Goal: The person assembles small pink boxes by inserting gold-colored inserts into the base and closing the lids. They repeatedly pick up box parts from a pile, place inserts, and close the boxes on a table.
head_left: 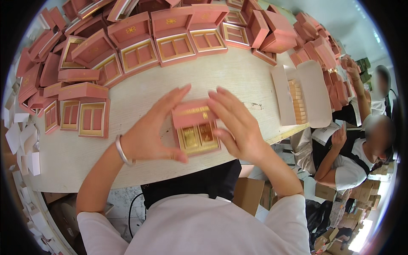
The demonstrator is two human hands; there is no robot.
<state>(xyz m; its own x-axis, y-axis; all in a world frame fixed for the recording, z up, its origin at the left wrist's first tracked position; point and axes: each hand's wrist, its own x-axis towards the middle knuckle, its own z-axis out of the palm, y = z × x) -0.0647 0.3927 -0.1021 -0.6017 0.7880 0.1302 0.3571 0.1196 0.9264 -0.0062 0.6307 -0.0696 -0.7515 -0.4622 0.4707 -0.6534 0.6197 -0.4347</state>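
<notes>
A small pink gift box (199, 138) with gold trim lies in front of me, its pink lid (190, 108) raised at the far side. Two compartments show in its base: a shiny gold block (190, 137) sits in the left one and a darker, brownish-gold piece (206, 132) in the right. My left hand (151, 129) curves around the box's left side, open, thumb near the front left corner. At the right side is my right hand (240, 125), its fingers stretched out beside the lid and its thumb by the base; exact contact is blurred.
Rows of open pink boxes (174, 44) line the far edge of the pale table (140, 91), with more piled left and right. A white carton (278, 95) holding small gold-coloured blocks (297, 102) stands at the right. Two other people (350, 163) sit beyond it.
</notes>
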